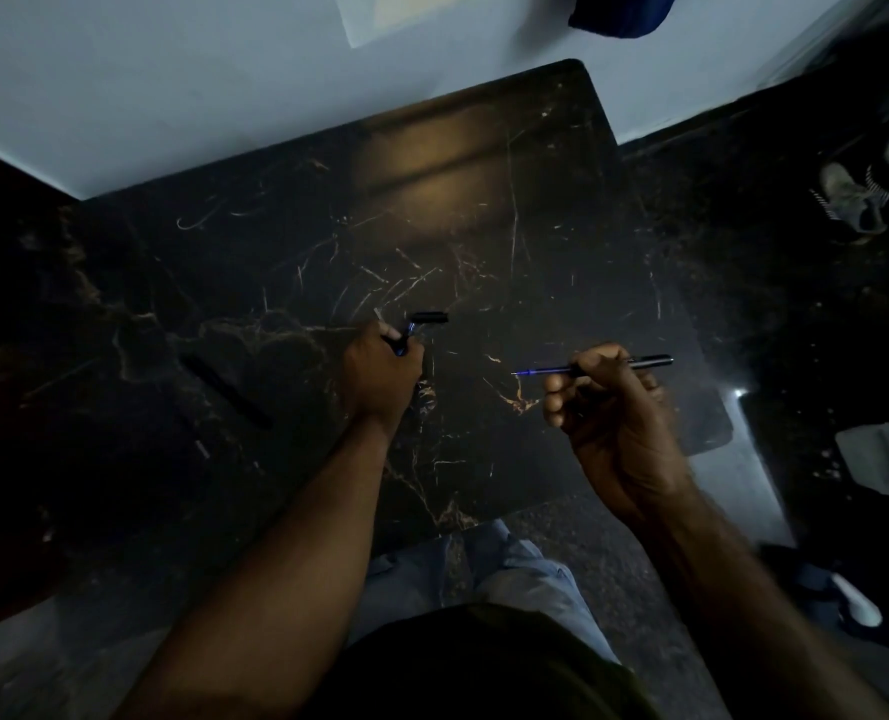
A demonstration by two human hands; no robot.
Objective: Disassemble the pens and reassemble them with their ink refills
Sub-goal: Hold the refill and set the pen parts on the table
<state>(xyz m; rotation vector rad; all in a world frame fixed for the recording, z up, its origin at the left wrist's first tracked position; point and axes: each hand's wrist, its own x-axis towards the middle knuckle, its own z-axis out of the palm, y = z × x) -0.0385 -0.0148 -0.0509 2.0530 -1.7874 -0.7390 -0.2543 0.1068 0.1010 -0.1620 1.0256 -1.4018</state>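
Note:
My right hand [606, 407] grips a black pen barrel [645, 362] held level above the dark marble table [484, 200]. A blue ink refill [533, 373] sticks out of the barrel's left end, tip pointing left. My left hand [385, 374] rests on the table near the middle, closed on a small black and blue pen part [405, 339]. Just beyond its fingers lies a short black pen piece [429, 318]. Another long black pen [226, 392] lies diagonally on the table to the left, hard to make out in the dim light.
The table's near edge runs just in front of my jeans-covered knees [510, 563]. Shoes [847, 200] lie on the dark floor at right, with a grey tray-like object [881, 457] lower down. A pale wall [172, 96] stands behind the table.

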